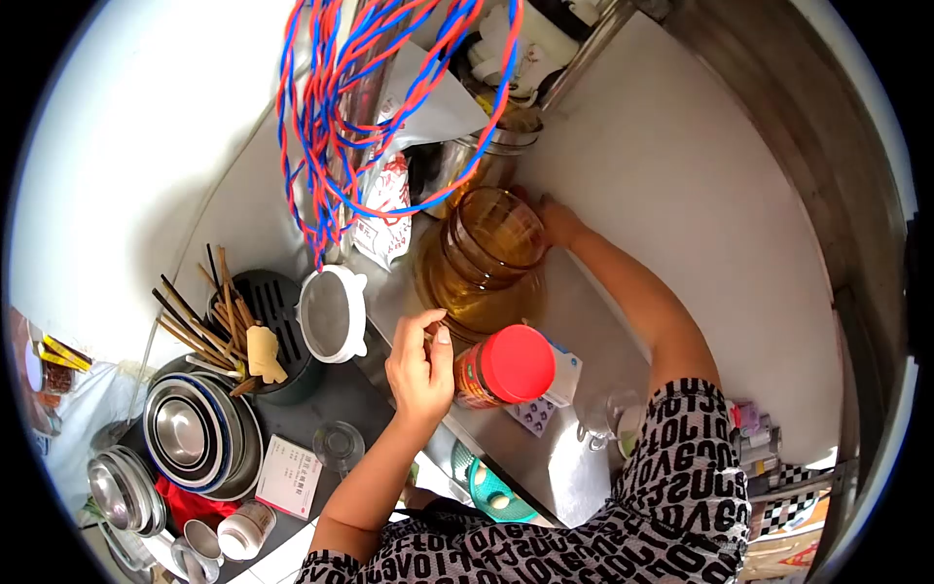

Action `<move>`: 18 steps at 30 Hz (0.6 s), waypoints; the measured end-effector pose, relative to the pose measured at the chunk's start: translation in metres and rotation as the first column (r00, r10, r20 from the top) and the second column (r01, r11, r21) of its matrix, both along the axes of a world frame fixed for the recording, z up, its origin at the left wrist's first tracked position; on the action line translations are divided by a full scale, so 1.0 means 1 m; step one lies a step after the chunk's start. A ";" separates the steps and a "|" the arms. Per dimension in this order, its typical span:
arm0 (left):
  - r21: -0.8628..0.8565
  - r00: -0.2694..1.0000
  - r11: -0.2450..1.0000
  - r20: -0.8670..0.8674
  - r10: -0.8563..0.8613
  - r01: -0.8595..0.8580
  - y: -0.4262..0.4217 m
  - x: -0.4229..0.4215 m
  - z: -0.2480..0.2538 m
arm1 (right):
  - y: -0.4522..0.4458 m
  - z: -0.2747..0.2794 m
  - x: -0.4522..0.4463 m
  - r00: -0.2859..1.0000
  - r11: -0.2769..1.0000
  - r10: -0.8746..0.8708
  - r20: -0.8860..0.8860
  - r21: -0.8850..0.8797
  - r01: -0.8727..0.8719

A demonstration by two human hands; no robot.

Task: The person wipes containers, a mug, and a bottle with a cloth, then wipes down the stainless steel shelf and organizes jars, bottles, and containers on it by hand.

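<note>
A stack of amber glass bowls stands on amber glass plates, on the metal shelf. My left hand is at the near left edge of the plates, its fingers curled together. Whatever it may hold is too small or hidden to make out. Just right of it stands a jar with a red lid. My right hand reaches to the far right side of the bowls. Its fingers are mostly hidden there, so I cannot tell whether they grip.
Red and blue twisted wire hangs in front. At left are a chopstick holder, a white-rimmed strainer, stacked metal bowls, a small box and a glass. A white bag leans behind the plates.
</note>
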State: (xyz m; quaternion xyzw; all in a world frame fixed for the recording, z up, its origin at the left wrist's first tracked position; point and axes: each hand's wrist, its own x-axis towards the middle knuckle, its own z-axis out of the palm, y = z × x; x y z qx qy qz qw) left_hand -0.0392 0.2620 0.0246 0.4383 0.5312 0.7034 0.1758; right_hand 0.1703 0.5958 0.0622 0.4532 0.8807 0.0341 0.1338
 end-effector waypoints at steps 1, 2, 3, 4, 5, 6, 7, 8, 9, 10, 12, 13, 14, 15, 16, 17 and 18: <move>0.033 0.999 0.999 -0.015 0.039 -0.038 0.002 0.001 -0.003 | -0.008 -0.001 0.013 0.999 1.000 0.018 -0.039 -0.009 -0.019; 0.069 0.997 0.995 -0.027 0.079 -0.077 0.004 0.002 -0.004 | -0.026 0.001 0.035 0.993 0.995 0.103 -0.065 -0.009 -0.103; 0.076 0.997 0.995 -0.026 0.069 -0.067 0.004 0.003 -0.002 | -0.048 0.005 0.062 0.986 0.992 0.115 -0.123 -0.034 -0.120; 0.051 0.997 0.997 -0.029 0.065 -0.064 0.004 0.003 0.001 | -0.071 0.010 0.089 0.975 0.988 0.127 -0.181 -0.060 -0.139; 0.026 0.997 0.998 -0.030 0.065 -0.064 0.004 0.003 0.003 | -0.099 0.019 0.114 0.962 0.988 0.065 -0.265 -0.119 -0.100; -0.001 0.995 0.997 -0.073 0.073 -0.073 0.004 0.004 0.005 | -0.113 0.014 0.152 0.986 0.987 -0.070 -0.152 -0.157 0.046; 0.009 0.995 0.997 -0.066 0.079 -0.079 0.004 0.005 0.007 | -0.126 0.016 0.182 0.992 0.982 -0.090 -0.086 -0.176 0.073; 0.000 0.993 0.996 -0.081 0.087 -0.087 0.004 0.005 0.008 | -0.138 0.018 0.212 0.994 0.976 -0.105 -0.017 -0.194 0.100; -0.009 0.990 0.995 -0.098 0.097 -0.098 0.003 0.004 0.006 | -0.154 0.021 0.239 0.992 0.966 -0.127 -0.001 -0.229 0.123; 0.028 0.987 0.993 -0.110 0.119 -0.117 0.007 0.007 -0.005 | -0.158 0.024 0.248 0.989 0.954 -0.147 0.013 -0.262 0.145; 0.048 0.988 0.992 -0.098 0.120 -0.116 0.005 0.006 -0.001 | -0.150 0.037 0.217 0.998 0.985 0.043 0.054 -0.168 -0.034; 0.022 0.992 0.996 -0.088 0.093 -0.091 0.003 0.005 0.003 | -0.156 0.051 0.171 1.000 0.989 0.016 0.015 -0.145 -0.014; 0.013 0.992 0.996 -0.089 0.084 -0.083 0.000 0.005 0.004 | -0.162 0.064 0.123 1.000 0.992 -0.009 -0.025 -0.123 0.006; 0.006 0.993 0.997 -0.088 0.075 -0.075 -0.001 0.006 0.006 | -0.168 0.078 0.075 0.997 0.994 -0.032 -0.067 -0.102 0.026; 0.000 0.994 0.998 -0.092 0.066 -0.066 0.001 0.006 0.006 | -0.157 0.077 0.039 0.987 0.992 -0.100 -0.125 -0.086 0.089; -0.009 0.993 0.998 -0.100 0.062 -0.063 0.002 0.006 0.006 | -0.117 0.042 0.052 0.982 0.999 -0.035 -0.183 -0.005 0.035; -0.002 0.993 0.998 -0.100 0.067 -0.067 0.002 0.007 0.006 | -0.079 0.008 0.065 0.972 0.997 0.034 -0.232 0.081 -0.015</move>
